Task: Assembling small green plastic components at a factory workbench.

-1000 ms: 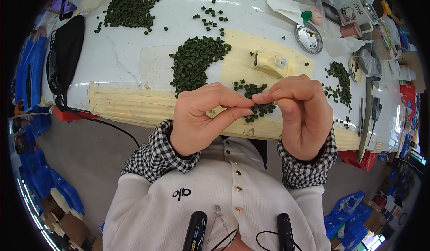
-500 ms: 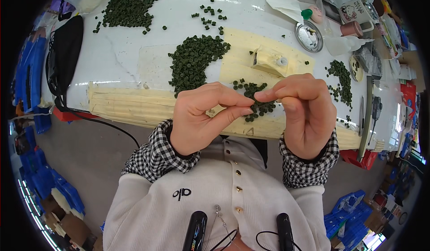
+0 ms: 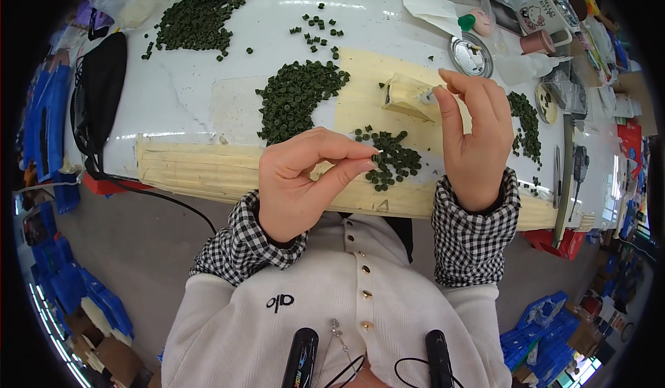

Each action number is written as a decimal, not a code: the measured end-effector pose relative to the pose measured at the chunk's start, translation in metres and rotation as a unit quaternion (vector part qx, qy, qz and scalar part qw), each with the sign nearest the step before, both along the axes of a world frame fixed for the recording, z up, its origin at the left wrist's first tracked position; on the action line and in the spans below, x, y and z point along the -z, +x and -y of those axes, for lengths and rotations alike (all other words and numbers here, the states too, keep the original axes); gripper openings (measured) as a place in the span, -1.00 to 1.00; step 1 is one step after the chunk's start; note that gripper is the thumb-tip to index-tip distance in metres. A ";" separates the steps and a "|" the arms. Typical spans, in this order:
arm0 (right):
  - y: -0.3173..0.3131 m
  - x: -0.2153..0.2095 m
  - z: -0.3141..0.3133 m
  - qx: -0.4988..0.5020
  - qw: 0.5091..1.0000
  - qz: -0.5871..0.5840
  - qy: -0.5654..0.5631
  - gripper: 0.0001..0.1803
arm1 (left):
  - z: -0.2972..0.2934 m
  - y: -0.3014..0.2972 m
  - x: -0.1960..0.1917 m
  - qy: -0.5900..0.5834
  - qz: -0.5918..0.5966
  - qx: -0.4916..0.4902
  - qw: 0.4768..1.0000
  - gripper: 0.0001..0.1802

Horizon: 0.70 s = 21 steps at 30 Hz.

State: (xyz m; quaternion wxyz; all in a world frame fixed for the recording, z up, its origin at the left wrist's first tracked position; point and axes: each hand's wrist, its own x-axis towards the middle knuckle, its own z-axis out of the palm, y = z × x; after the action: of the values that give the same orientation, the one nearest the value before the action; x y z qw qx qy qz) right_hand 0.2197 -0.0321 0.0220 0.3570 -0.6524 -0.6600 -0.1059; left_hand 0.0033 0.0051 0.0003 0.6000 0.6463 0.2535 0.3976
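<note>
My left hand (image 3: 294, 180) is pinched at thumb and forefinger above the near edge of the table. A tiny piece with a whitish end (image 3: 379, 152) shows at its fingertips; its kind is too small to make out. Farther out, my right hand (image 3: 476, 135) is raised with thumb and forefinger apart. Its thumb tip is beside the white nozzle (image 3: 427, 98) of a block wrapped in cream tape (image 3: 403, 97); whether they touch I cannot tell. A small pile of dark green, round, cap-like parts (image 3: 396, 163) lies between my hands.
More green parts lie in a middle heap (image 3: 294, 100), a large far-left heap (image 3: 197, 17) and a right-hand heap (image 3: 525, 128). A round metal lid (image 3: 471, 55), a squeeze bottle (image 3: 526, 68) and tweezers (image 3: 557, 173) are at the right. A black bag (image 3: 104, 86) lies left.
My right hand has moved away from my left fingertips, forward to the nozzle of the taped block, and its fingers have parted. My left hand stays pinched in nearly the same place.
</note>
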 end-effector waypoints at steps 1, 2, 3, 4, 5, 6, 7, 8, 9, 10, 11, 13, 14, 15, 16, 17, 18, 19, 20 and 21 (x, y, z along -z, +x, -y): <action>-0.002 0.001 0.002 0.021 1.000 -0.014 0.018 -0.81 | 0.000 0.000 0.000 0.006 0.000 -0.001 1.000 -0.82; -0.006 -0.004 0.007 0.007 0.999 -0.034 0.012 -0.80 | -0.001 -0.001 -0.001 0.011 0.001 -0.002 1.000 -0.81; -0.014 -0.010 0.012 -0.018 0.998 -0.056 0.007 -0.79 | 0.000 -0.004 0.000 0.019 -0.002 -0.013 1.000 -0.80; -0.021 -0.016 0.021 -0.032 0.997 -0.076 0.001 -0.78 | 0.000 -0.004 -0.001 0.019 -0.002 -0.015 1.000 -0.80; -0.032 -0.020 0.031 -0.043 0.987 -0.150 -0.043 -0.70 | -0.001 -0.004 -0.001 0.019 -0.002 -0.019 1.000 -0.80; -0.038 -0.018 0.036 -0.087 0.977 -0.182 -0.064 -0.69 | -0.001 -0.004 -0.001 0.019 -0.002 -0.021 1.000 -0.80; -0.043 -0.014 0.040 -0.113 0.968 -0.212 -0.075 -0.67 | -0.002 -0.004 -0.002 0.023 -0.003 -0.020 1.000 -0.79; -0.046 -0.010 0.042 -0.139 0.957 -0.241 -0.087 -0.65 | -0.002 -0.003 -0.002 0.027 -0.003 -0.020 0.999 -0.79; -0.049 -0.007 0.043 -0.147 0.951 -0.256 -0.090 -0.64 | -0.002 -0.003 -0.002 0.029 -0.005 -0.019 0.999 -0.79; -0.051 -0.005 0.044 -0.155 0.945 -0.271 -0.094 -0.63 | -0.002 -0.004 -0.002 0.035 -0.004 -0.019 0.999 -0.79; -0.052 -0.003 0.045 -0.163 0.939 -0.285 -0.098 -0.61 | -0.002 -0.004 -0.001 0.042 -0.003 -0.019 0.999 -0.78; -0.054 -0.001 0.046 -0.175 0.931 -0.305 -0.102 -0.61 | -0.002 -0.004 -0.001 0.050 -0.005 -0.021 0.999 -0.78; -0.055 0.000 0.046 -0.181 0.926 -0.315 -0.104 -0.61 | -0.002 -0.005 -0.001 0.052 -0.007 -0.023 0.998 -0.78; -0.054 0.000 0.046 -0.185 0.924 -0.316 -0.106 -0.61 | -0.002 -0.004 -0.002 0.053 -0.009 -0.022 0.998 -0.78; -0.054 0.000 0.046 -0.188 0.923 -0.318 -0.108 -0.61 | -0.002 -0.004 -0.002 0.060 -0.009 -0.020 0.998 -0.77; -0.053 0.000 0.046 -0.191 0.921 -0.320 -0.110 -0.61 | -0.002 -0.003 -0.003 0.067 -0.009 -0.018 0.998 -0.77; -0.052 0.000 0.046 -0.196 0.919 -0.323 -0.112 -0.62 | -0.002 -0.004 -0.003 0.074 -0.009 -0.019 0.997 -0.76; -0.052 0.000 0.046 -0.200 0.917 -0.325 -0.115 -0.62 | -0.002 -0.004 -0.003 0.076 -0.012 -0.019 0.997 -0.76; -0.052 0.000 0.046 -0.203 0.915 -0.328 -0.118 -0.62 | -0.002 -0.005 -0.004 0.077 -0.014 -0.020 0.997 -0.76; -0.051 0.000 0.047 -0.202 0.913 -0.334 -0.122 -0.63 | -0.002 -0.004 -0.004 0.078 -0.015 -0.018 0.997 -0.76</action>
State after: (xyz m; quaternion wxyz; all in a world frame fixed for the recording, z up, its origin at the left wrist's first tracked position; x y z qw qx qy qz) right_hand 0.1688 -0.0788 0.0220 0.4884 -0.5408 -0.6277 0.2739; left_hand -0.0009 0.0069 0.0043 0.5370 0.6922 0.2423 0.4169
